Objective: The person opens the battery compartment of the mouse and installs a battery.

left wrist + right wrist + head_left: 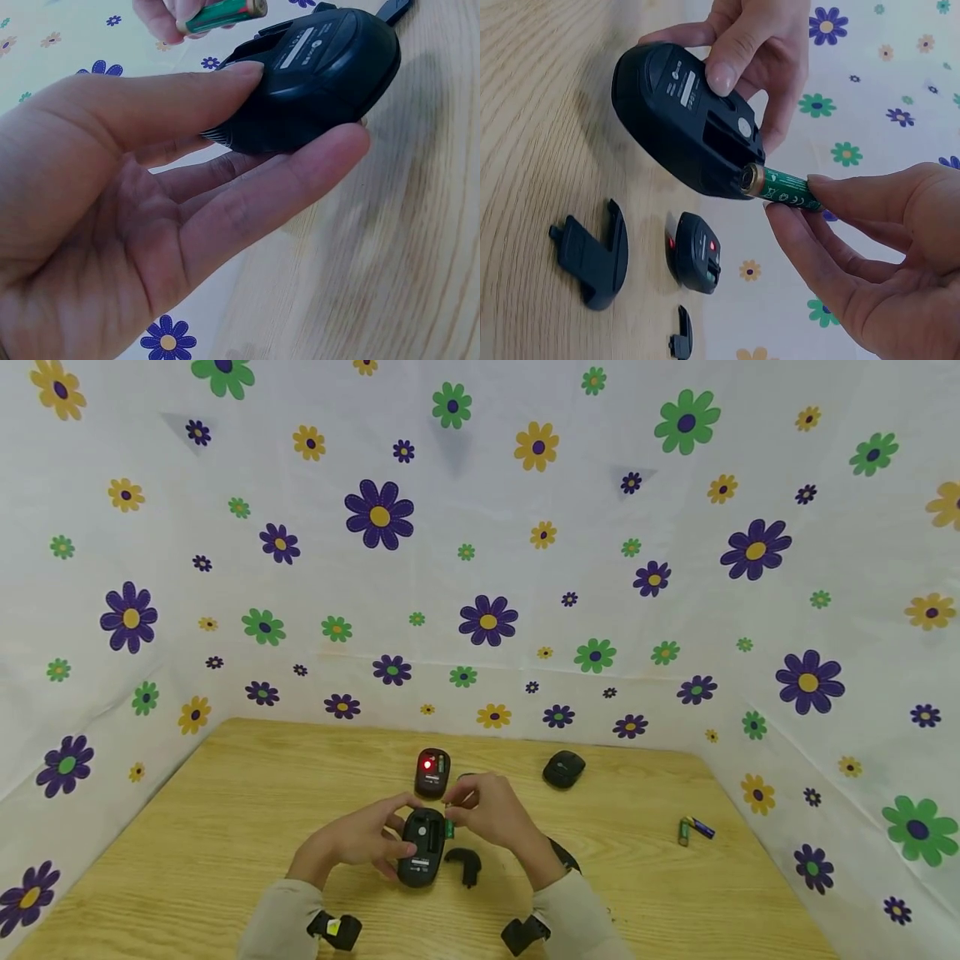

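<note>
The left hand (358,842) gripped a black mouse (425,853) over the worktop (285,777), its battery bay (731,142) uncovered, as the right hand (491,810) pinched a green battery (784,187) just beside that mouse. Beyond it, a second battery (441,763) sat inside a red-lit mouse (432,782).

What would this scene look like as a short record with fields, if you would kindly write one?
Left hand: holds a black mouse, underside up
Right hand: pinches a green battery near that mouse
Compartment: open, no battery visible inside
Loose cover: on the table, right of the held mouse
Red-lit mouse: underside up, beyond the held one, inserted battery showing
Third mouse: top side up, farther right
Loose pair: a second green battery and a blue battery
Unclear: dark thing partly hidden by the right forearm
</note>
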